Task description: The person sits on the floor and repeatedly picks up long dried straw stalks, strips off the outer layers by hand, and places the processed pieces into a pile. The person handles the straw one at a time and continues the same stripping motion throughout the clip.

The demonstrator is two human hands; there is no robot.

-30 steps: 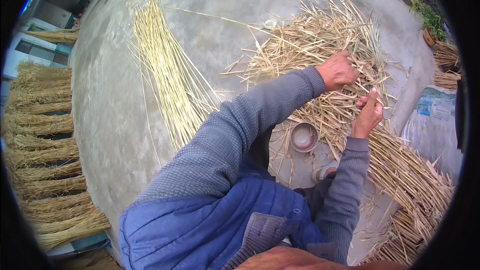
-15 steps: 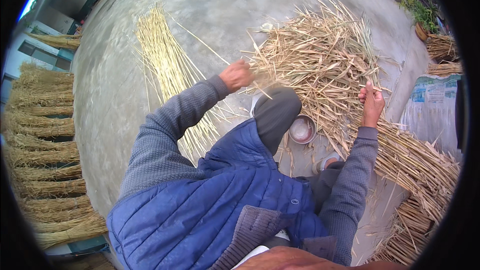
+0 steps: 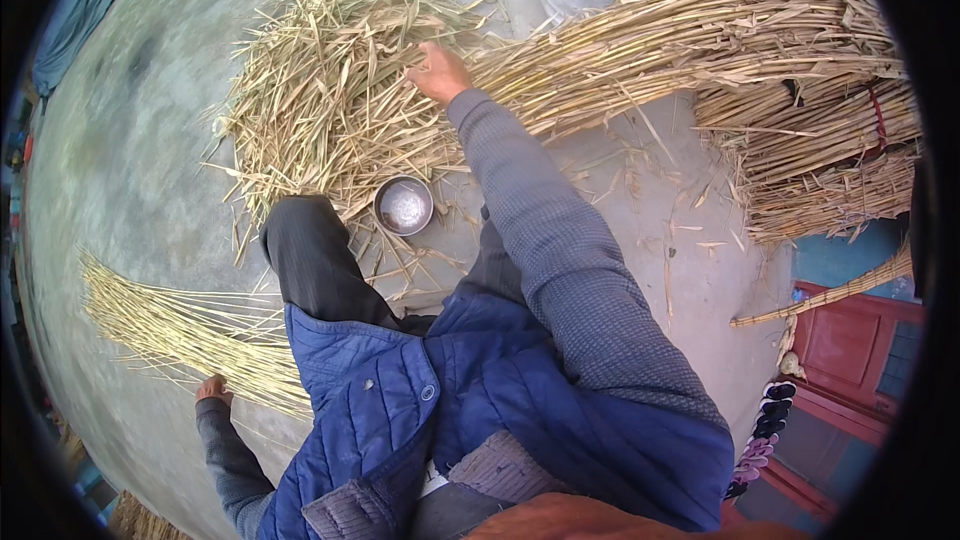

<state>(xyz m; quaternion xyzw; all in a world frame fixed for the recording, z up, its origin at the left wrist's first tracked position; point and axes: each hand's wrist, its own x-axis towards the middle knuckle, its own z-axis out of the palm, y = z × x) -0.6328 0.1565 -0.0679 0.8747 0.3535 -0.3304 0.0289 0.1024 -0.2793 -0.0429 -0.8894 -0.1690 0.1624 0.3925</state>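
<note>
Fingers of right hand (image 3: 440, 73) curved, parted, nothing visibly clamped, at edge of tan heap of dry leaves (image 3: 320, 90). Long yellow-brown bundle of leafy stalks (image 3: 640, 45) runs up beside it, ends probably kept in easy reach. Left hand (image 3: 213, 390) by pale yellow spread of thin bare stalks (image 3: 190, 330), laid lengthwise, presumably against tangling; from here, can't tell finger state. Round metal bowl (image 3: 404, 205) near heap.
</note>
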